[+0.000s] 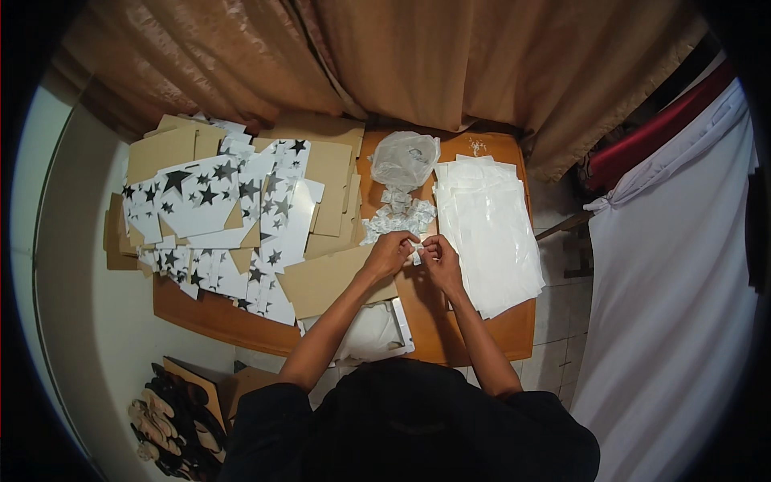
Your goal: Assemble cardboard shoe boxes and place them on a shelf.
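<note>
Over the middle of the table, my left hand and my right hand meet, fingers pinched on one small white paper piece. The piece is too small to make out further. Just beyond my fingers lies a loose heap of small white pieces with grey print. A crumpled clear plastic bag sits behind that heap. To the right of my right hand, thin white sheets lie in an uneven stack. Below my left forearm, a flat brown cardboard piece lies on the table.
Flat white boxes with black stars and brown cardboard cover the table's left side. An open box with white lining is at the near edge of the orange-brown table. Brown curtains hang behind. Shoes are lower left.
</note>
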`<action>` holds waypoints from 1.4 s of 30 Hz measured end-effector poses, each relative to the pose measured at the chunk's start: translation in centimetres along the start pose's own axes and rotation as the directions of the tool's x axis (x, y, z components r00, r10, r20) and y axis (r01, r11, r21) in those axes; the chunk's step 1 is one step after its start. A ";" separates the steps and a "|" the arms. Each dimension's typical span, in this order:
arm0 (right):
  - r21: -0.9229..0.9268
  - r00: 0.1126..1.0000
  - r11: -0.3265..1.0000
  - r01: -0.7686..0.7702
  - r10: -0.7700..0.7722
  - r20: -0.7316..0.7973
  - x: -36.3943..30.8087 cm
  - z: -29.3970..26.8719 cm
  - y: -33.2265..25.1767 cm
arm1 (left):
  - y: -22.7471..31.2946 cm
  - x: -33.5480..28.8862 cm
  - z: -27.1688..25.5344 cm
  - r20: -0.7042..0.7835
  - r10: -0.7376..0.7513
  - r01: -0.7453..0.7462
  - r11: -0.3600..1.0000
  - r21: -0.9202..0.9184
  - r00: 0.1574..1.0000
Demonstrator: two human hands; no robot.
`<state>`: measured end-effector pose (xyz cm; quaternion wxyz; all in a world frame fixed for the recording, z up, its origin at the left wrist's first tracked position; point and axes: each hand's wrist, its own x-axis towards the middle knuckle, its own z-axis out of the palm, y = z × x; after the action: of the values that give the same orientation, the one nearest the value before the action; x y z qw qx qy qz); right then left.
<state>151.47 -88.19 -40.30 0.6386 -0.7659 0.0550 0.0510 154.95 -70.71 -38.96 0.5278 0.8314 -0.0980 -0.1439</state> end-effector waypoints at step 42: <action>-0.686 0.977 0.696 0.210 -0.167 0.129 -15.7 2.9 2.9 | -11.0 -29.2 -1.2 -0.572 -0.368 0.400 0.914 -0.075 0.733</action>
<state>135.44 -85.51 -41.32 0.3067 -0.9493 -0.0650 0.0241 128.03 -55.83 -44.42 0.4689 0.8512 0.2356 0.0107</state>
